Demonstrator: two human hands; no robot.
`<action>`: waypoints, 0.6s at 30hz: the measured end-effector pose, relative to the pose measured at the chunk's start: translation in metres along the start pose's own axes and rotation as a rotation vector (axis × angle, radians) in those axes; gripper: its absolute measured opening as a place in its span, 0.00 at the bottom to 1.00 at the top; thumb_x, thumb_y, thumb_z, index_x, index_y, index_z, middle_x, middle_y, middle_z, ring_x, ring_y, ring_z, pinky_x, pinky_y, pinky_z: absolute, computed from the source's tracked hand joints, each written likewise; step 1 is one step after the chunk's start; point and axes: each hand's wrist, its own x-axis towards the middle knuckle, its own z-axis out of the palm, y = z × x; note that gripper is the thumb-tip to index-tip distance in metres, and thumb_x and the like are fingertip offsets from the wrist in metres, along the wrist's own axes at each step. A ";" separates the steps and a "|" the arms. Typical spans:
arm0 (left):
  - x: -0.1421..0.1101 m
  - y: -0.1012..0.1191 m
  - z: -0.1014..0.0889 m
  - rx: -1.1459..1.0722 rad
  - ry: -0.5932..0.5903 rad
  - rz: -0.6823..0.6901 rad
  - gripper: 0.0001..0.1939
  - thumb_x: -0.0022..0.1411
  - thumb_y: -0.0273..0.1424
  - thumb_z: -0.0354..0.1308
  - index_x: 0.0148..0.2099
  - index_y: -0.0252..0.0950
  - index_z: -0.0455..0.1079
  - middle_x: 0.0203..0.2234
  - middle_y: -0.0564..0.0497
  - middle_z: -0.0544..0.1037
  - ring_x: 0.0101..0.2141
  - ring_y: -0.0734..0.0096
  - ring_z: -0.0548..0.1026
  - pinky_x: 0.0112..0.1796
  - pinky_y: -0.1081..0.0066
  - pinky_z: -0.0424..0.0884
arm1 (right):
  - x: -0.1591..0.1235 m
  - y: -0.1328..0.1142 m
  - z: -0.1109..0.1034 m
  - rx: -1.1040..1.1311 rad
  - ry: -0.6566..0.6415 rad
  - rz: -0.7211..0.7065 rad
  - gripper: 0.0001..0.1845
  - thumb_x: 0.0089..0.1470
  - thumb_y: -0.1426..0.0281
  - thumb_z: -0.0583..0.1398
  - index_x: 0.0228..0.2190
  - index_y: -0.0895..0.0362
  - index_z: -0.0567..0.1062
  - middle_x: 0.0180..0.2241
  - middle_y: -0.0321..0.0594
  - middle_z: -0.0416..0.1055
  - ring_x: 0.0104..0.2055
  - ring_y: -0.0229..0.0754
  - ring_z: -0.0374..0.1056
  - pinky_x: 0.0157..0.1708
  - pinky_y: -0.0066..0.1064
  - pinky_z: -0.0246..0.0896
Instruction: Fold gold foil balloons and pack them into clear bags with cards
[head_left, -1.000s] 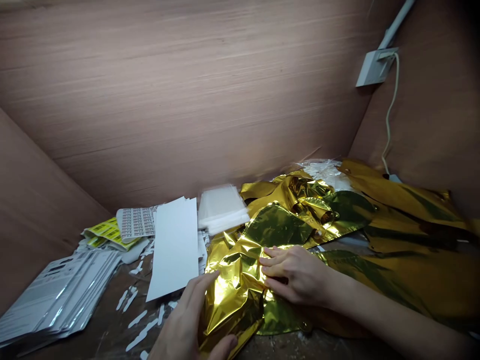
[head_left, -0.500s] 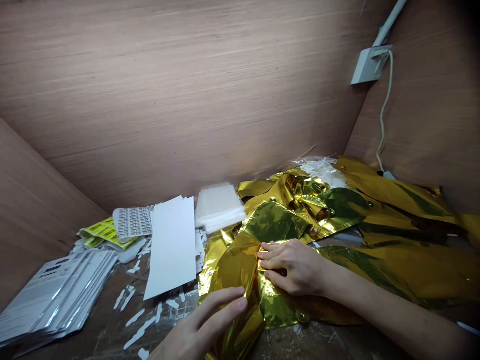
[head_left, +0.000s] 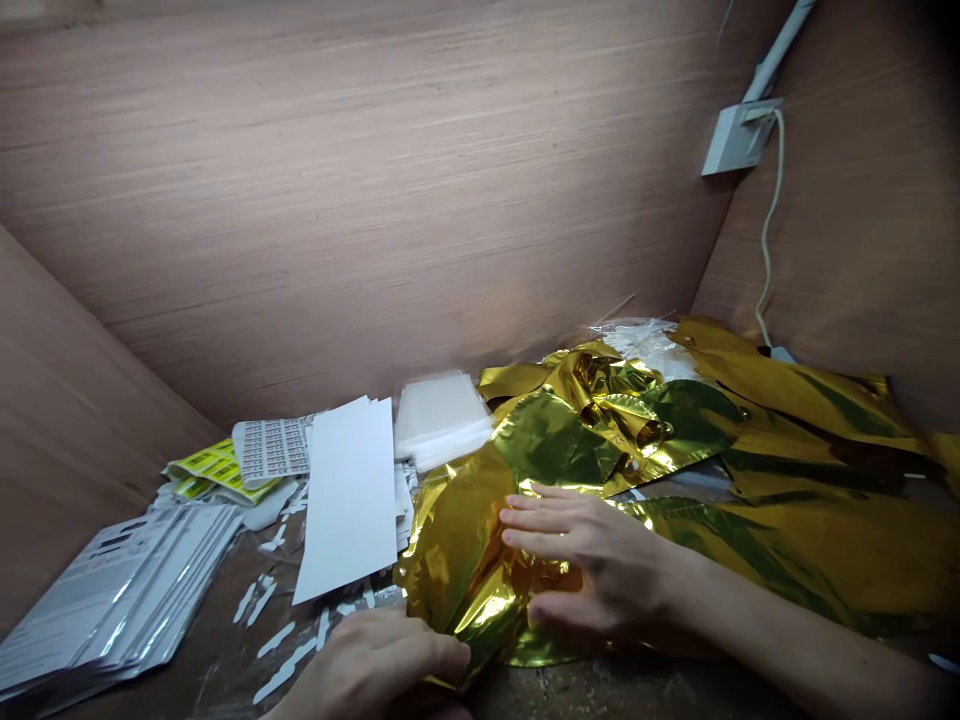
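Observation:
A crumpled gold foil sheet (head_left: 465,550) lies folded on the desk in front of me. My left hand (head_left: 375,665) is at the bottom edge, fingers curled over the foil's near fold and pressing it down. My right hand (head_left: 592,560) lies on top of the foil just to the right, fingers stretched out flat toward the left, thumb tucked against the fold. More gold foil pieces (head_left: 787,470) are heaped behind and to the right.
A white card (head_left: 349,495) lies left of the foil, with a stack of clear bags (head_left: 442,420) behind it. Label sheets (head_left: 270,448), yellow stickers (head_left: 206,468) and silver pouches (head_left: 112,590) sit at far left. Wooden walls close in; a socket (head_left: 739,135) with cable is at right.
The foil has been folded over toward the right and now stands more bunched. My left hand slid down onto its near fold; my right hand flattened and spread on top.

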 end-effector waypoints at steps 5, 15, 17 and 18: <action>0.003 -0.010 0.011 -0.097 0.123 0.047 0.12 0.61 0.19 0.62 0.44 0.38 0.68 0.28 0.58 0.76 0.24 0.81 0.71 0.28 0.78 0.64 | 0.017 -0.025 0.006 -0.110 0.177 -0.236 0.28 0.68 0.54 0.56 0.54 0.65 0.74 0.58 0.42 0.70 0.62 0.46 0.66 0.67 0.40 0.54; 0.001 -0.025 0.021 -0.481 0.080 0.100 0.24 0.60 0.11 0.54 0.55 0.34 0.63 0.42 0.47 0.74 0.42 0.75 0.74 0.45 0.75 0.71 | 0.024 -0.041 0.022 0.165 0.253 -0.146 0.06 0.65 0.76 0.59 0.43 0.63 0.74 0.38 0.40 0.74 0.34 0.37 0.62 0.35 0.30 0.60; 0.004 -0.021 0.018 -0.474 0.073 0.122 0.26 0.60 0.11 0.52 0.58 0.33 0.61 0.46 0.44 0.73 0.45 0.73 0.73 0.47 0.74 0.72 | 0.023 -0.041 0.022 0.178 0.241 -0.150 0.04 0.65 0.77 0.58 0.39 0.63 0.74 0.32 0.40 0.70 0.32 0.37 0.57 0.32 0.31 0.55; 0.005 -0.019 0.016 -0.463 0.070 0.122 0.27 0.60 0.10 0.50 0.59 0.33 0.61 0.47 0.42 0.72 0.47 0.73 0.73 0.48 0.74 0.73 | 0.022 -0.042 0.022 0.183 0.244 -0.154 0.04 0.65 0.78 0.58 0.37 0.63 0.74 0.30 0.39 0.69 0.31 0.37 0.56 0.32 0.31 0.53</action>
